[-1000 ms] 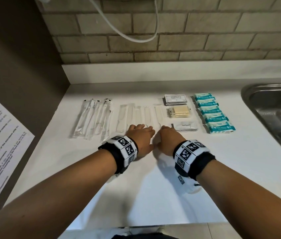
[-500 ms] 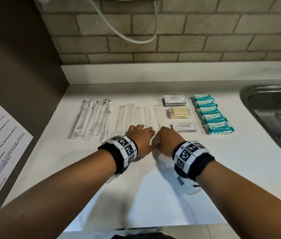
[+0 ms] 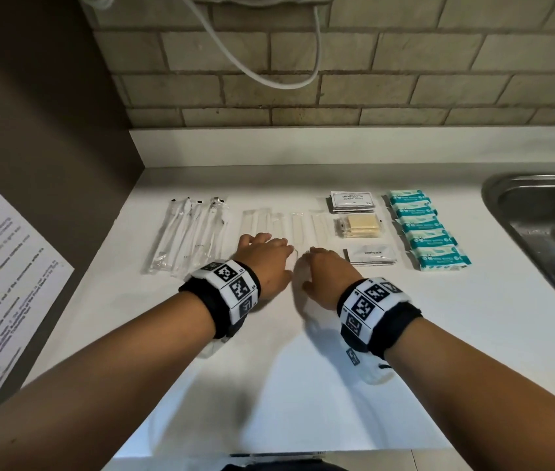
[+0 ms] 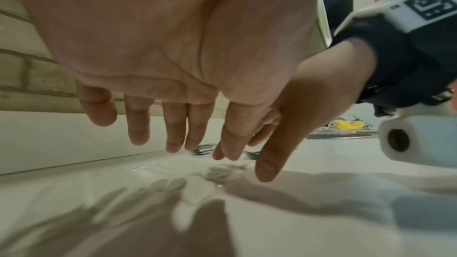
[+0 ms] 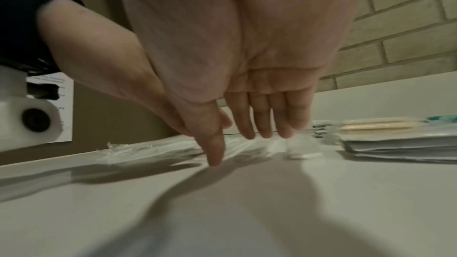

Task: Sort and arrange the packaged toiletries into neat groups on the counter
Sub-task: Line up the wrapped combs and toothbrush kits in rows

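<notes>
Packaged toiletries lie in rows on the white counter (image 3: 303, 385). From the left: clear-wrapped razors (image 3: 189, 232), clear-wrapped toothbrushes (image 3: 300, 224), then a column of shampoo sachets (image 3: 352, 201), a pale yellow soap pack (image 3: 359, 227) and toothpaste sachets (image 3: 371, 254), and a row of teal wipe packs (image 3: 425, 229). My left hand (image 3: 264, 258) hovers palm down over the near ends of the toothbrushes (image 4: 222, 173), its fingers (image 4: 138, 124) straight. My right hand (image 3: 329, 270) is beside it with straight fingers (image 5: 262, 122), above the toothbrush ends (image 5: 304, 154). Neither hand holds anything.
A steel sink (image 3: 548, 232) is set into the counter on the right. A brick wall with a hanging white cable (image 3: 269, 78) stands behind. A brown side panel with a printed sheet (image 3: 4, 277) closes the left.
Both hands stay almost where they were at the toothbrush ends; the view has shifted only slightly.
</notes>
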The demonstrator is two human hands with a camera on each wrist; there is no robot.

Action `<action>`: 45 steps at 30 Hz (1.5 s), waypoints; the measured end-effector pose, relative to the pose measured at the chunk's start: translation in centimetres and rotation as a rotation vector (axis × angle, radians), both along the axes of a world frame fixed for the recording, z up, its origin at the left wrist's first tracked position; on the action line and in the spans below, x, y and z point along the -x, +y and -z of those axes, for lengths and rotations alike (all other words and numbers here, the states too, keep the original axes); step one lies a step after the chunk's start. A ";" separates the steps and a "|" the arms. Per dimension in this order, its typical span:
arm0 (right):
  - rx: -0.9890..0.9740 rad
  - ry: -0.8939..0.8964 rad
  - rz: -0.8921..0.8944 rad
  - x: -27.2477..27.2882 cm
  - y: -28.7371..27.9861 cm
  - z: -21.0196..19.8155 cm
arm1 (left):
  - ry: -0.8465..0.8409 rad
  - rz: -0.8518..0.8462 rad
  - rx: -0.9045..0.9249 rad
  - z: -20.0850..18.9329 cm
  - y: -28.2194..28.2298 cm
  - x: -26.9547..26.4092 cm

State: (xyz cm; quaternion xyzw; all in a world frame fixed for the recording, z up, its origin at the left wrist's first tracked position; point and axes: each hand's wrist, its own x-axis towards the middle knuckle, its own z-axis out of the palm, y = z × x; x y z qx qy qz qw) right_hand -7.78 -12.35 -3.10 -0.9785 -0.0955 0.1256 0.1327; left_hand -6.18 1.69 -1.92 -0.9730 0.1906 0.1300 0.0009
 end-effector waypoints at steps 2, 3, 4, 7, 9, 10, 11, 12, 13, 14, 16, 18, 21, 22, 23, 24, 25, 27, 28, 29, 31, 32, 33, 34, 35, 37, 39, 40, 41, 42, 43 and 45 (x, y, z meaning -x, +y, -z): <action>0.003 -0.018 -0.110 -0.1 1.0 0.0 | 0.006 -0.027 -0.029 0.0 1.3 -0.4; 0.034 -0.006 -0.161 -0.1 1.5 0.1 | 0.020 -0.032 -0.050 0.1 1.9 -0.5; 0.083 0.012 -0.203 -0.1 2.0 0.3 | 0.036 -0.032 -0.070 0.2 2.4 -0.6; 0.231 0.066 -0.253 -0.2 3.1 0.6 | 0.069 -0.009 -0.112 0.8 3.3 -0.7; 0.267 0.093 -0.251 -0.4 3.4 0.5 | 0.076 0.009 -0.139 1.1 3.5 -0.7; 0.274 0.100 -0.249 -0.6 3.5 0.5 | 0.074 0.014 -0.146 1.2 3.6 -0.7; 0.276 0.099 -0.247 -0.7 3.5 0.4 | 0.068 0.017 -0.151 1.3 3.7 -0.6; 0.271 0.094 -0.241 -0.8 3.4 0.4 | 0.061 0.018 -0.153 1.4 3.7 -0.5; 0.263 0.089 -0.233 -0.9 3.4 0.4 | 0.055 0.017 -0.154 1.4 3.7 -0.5; 0.256 0.090 -0.225 -0.9 3.3 0.4 | 0.053 0.014 -0.152 1.5 3.7 -0.4; 0.251 0.103 -0.217 -1.0 3.3 0.4 | 0.052 0.011 -0.144 1.5 3.6 -0.2; 0.245 0.109 -0.213 -1.1 3.3 0.4 | 0.047 0.013 -0.138 1.5 3.6 -0.1; 0.231 0.130 -0.203 -1.2 3.3 0.2 | 0.037 0.012 -0.140 1.3 3.4 0.0; 0.229 0.141 -0.200 -1.3 3.2 0.1 | 0.034 0.012 -0.142 1.3 3.3 0.0; 0.227 0.151 -0.198 -1.3 3.2 0.0 | 0.032 0.012 -0.145 1.3 3.3 0.0; 0.224 0.155 -0.196 -1.3 3.2 -0.1 | 0.031 0.011 -0.148 1.3 3.3 0.0; 0.222 0.155 -0.197 -1.3 3.2 -0.2 | 0.029 0.008 -0.152 1.2 3.4 0.0; 0.218 0.161 -0.200 -1.4 3.3 -0.3 | 0.026 -0.002 -0.156 1.2 3.5 -0.1; 0.217 0.165 -0.200 -1.4 3.4 -0.4 | 0.027 -0.009 -0.157 1.2 3.6 -0.1; 0.214 0.169 -0.198 -1.4 3.5 -0.4 | 0.028 -0.015 -0.158 1.2 3.7 -0.1; 0.204 0.169 -0.197 -1.4 3.6 -0.5 | 0.032 -0.024 -0.158 1.2 3.8 -0.1; 0.201 0.168 -0.199 -1.4 3.7 -0.6 | 0.035 -0.026 -0.157 1.2 3.8 0.0; 0.199 0.169 -0.201 -1.4 3.7 -0.6 | 0.037 -0.028 -0.156 1.2 3.9 0.0; 0.197 0.171 -0.201 -1.3 3.7 -0.7 | 0.037 -0.030 -0.155 1.2 3.9 0.0; 0.194 0.172 -0.201 -1.4 3.8 -0.7 | 0.036 -0.032 -0.155 1.1 3.9 0.0; 0.191 0.172 -0.201 -1.4 3.9 -0.8 | 0.035 -0.037 -0.156 1.1 3.9 0.1; 0.191 0.172 -0.206 -1.5 4.0 -0.9 | 0.039 -0.044 -0.158 1.2 4.0 0.2; 0.191 0.172 -0.210 -1.5 4.0 -0.9 | 0.041 -0.048 -0.160 1.2 4.0 0.2; 0.190 0.171 -0.212 -1.5 4.0 -0.9 | 0.044 -0.050 -0.162 1.2 4.0 0.2; 0.186 0.171 -0.210 -1.5 4.1 -0.8 | 0.046 -0.052 -0.163 1.2 4.1 0.1; 0.181 0.170 -0.208 -1.5 4.1 -0.8 | 0.047 -0.052 -0.165 1.2 4.1 0.1; 0.176 0.173 -0.196 -1.5 4.1 -0.7 | 0.048 -0.052 -0.170 1.2 4.1 0.0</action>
